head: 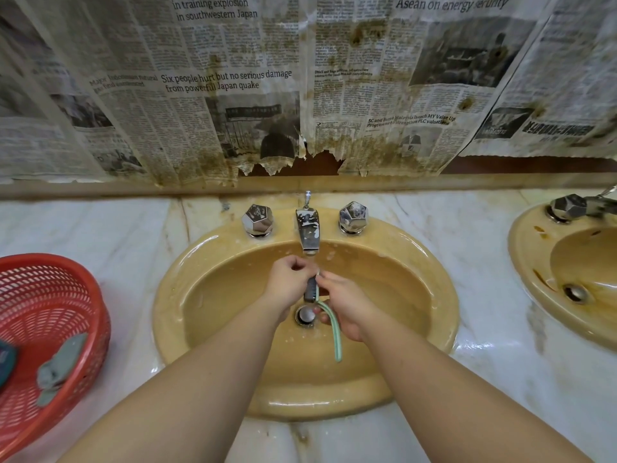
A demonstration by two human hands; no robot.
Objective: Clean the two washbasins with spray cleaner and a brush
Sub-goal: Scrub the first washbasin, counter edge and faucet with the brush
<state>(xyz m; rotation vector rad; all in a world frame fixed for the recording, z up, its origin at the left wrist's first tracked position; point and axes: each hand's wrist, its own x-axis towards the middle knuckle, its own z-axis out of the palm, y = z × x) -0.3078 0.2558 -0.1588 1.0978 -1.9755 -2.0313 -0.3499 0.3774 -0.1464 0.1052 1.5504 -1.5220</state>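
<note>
Head view looks straight down on two bare forearms reaching up from the bottom edge of the frame into a mustard-yellow washbasin (pixel 233 389) at the centre. Low on the left edge sits a red plastic basket (pixel 90 312) of open mesh on the marble counter (pixel 500 379); inside it lies a grey cloth (pixel 61 362), and a dark teal object shows only as a sliver at the frame's left border, too cut off to name. In the basin the wet bowl holds a metal drain plug (pixel 305 314) at its middle. Just above the plug the brush (pixel 311 289) is held under the tap: its dark head points up toward the spout, and its pale green handle (pixel 332 332) curves down and to the right past the drain. The left hand (pixel 288 284) has its fingers curled around the top of the brush head. The right hand (pixel 344 305) pinches the brush from the other side, fingertips at the head and the handle running under its palm. Beyond the hands the chrome spout (pixel 309 233) hangs over the bowl between two faceted chrome knobs (pixel 257 220). At the right edge a second yellow washbasin (pixel 527 262) shows brown stains near its own drain. Farthest back, stained and torn newspaper (pixel 233 95) covers the wall across the whole top of the frame.
</note>
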